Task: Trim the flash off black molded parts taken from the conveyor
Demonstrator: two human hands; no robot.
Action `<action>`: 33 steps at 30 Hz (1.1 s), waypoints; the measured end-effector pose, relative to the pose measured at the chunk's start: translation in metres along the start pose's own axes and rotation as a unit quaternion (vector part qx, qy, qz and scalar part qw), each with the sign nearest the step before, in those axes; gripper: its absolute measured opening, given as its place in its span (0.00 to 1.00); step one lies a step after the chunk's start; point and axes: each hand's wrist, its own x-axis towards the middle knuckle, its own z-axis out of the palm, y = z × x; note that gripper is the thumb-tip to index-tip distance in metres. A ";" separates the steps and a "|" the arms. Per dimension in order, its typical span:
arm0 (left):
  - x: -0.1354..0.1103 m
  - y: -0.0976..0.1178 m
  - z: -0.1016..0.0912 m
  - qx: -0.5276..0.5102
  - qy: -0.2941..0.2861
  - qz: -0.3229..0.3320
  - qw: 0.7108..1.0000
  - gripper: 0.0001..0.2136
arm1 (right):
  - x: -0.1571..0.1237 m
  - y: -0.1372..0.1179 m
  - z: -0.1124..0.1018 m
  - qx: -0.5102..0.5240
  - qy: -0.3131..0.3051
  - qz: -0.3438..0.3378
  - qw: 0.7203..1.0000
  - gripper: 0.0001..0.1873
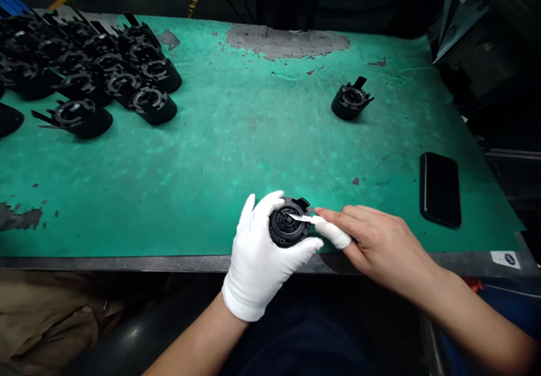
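A round black plastic part (284,234) with ringed detail on its face is gripped in my left hand (262,257), which wears a white glove. My fingers curl round its left side and the thumb passes below it. My right hand (372,235) is bare apart from a white cover on the thumb. It pinches a small pointed blade (301,218), like a craft knife, whose tip lies over the middle of the part's face. The knife's handle is mostly hidden by the fingers.
Several black cylindrical housings (154,105) with upright tabs stand crowded at the back left. A single similar housing (351,102) stands at the right rear. A black phone (440,190) lies near the right edge of the worn green mat (211,156). The table's front edge (127,263) runs below my hands.
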 end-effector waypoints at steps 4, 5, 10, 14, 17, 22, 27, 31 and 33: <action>0.000 -0.001 0.000 0.006 0.009 0.009 1.000 0.31 | 0.002 0.001 -0.001 -0.022 -0.003 0.001 1.000 0.22; 0.000 0.000 0.001 0.010 0.013 0.011 1.000 0.31 | 0.003 0.002 -0.001 -0.032 -0.002 0.003 0.999 0.22; -0.001 0.004 0.007 0.026 0.043 0.008 0.999 0.28 | 0.010 0.001 0.004 -0.070 0.026 0.044 0.996 0.22; -0.002 0.006 0.011 0.020 0.053 -0.001 0.998 0.27 | 0.004 0.004 0.008 0.012 0.033 0.047 0.998 0.20; -0.002 0.005 0.011 0.001 0.045 0.002 0.999 0.28 | -0.012 0.006 0.006 0.072 0.008 0.024 0.997 0.19; 0.000 0.004 0.011 -0.032 0.042 -0.001 0.999 0.28 | -0.027 0.002 0.002 0.002 -0.027 0.026 0.999 0.20; -0.001 0.008 0.017 -0.019 0.077 -0.001 0.997 0.25 | -0.026 -0.011 0.005 -0.085 0.035 0.081 0.992 0.20; 0.002 0.005 0.011 -0.040 0.035 0.005 0.999 0.26 | -0.028 -0.007 0.000 0.018 0.050 0.070 0.996 0.19; 0.008 -0.001 0.000 -0.045 -0.028 0.025 0.998 0.30 | -0.027 0.001 -0.006 0.049 0.028 0.051 0.997 0.19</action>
